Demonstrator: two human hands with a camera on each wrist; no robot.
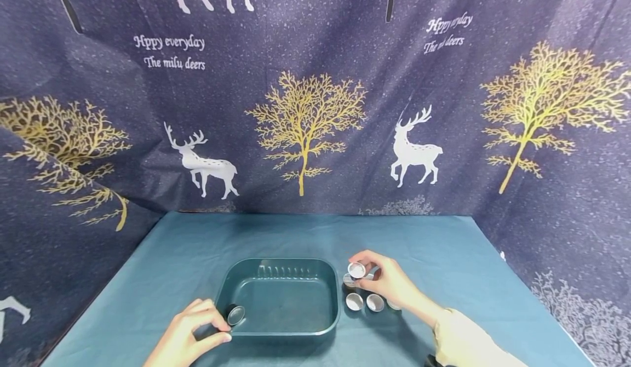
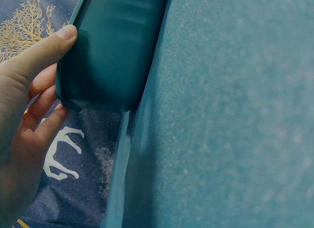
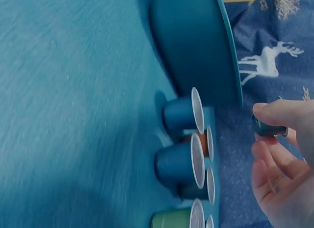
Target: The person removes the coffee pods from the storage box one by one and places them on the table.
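In the head view my left hand (image 1: 192, 330) is at the near left corner of a dark green plastic tray (image 1: 281, 334). Its thumb lies on the rim of the tray (image 2: 108, 56) in the left wrist view, with fingers curled against the outside, gripping it. One coffee capsule (image 1: 235, 315) lies tilted inside the tray by that corner. My right hand (image 1: 389, 280) pinches a dark coffee capsule (image 3: 267, 127) between thumb and fingers, held above the group right of the tray. The held capsule's pale lid (image 1: 356, 270) faces up toward the head camera.
Several capsules stand lid up close to the tray's right side, among them a blue capsule (image 3: 179, 164), an orange capsule (image 3: 200, 139) and a green capsule (image 3: 169, 219). A teal cloth (image 1: 419, 241) covers the table. Behind hangs a dark curtain (image 1: 325, 38) with deer and trees.
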